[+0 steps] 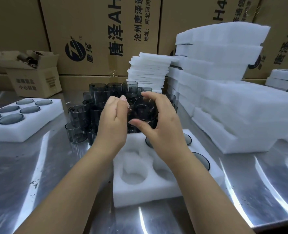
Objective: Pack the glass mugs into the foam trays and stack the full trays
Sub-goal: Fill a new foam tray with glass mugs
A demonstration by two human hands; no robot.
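Note:
I hold one smoky grey glass mug (144, 109) in front of me with both hands, above the far end of a white foam tray (150, 191). My right hand (158, 119) curls round the mug from the right, thumb below and fingers over its rim. My left hand (113, 119) pinches its left side. The tray has two mugs (202, 160) seated on its right side, and its near pockets are bare foam. Behind my hands stands a pile of stacked grey mugs (89, 114).
A full foam tray (21, 130) lies at the left on the shiny metal table (38, 183). Tall stacks of foam trays (224, 102) and thin foam sheets (148, 73) fill the right and back. A small open carton (35, 81) and big cardboard boxes (97, 31) line the rear.

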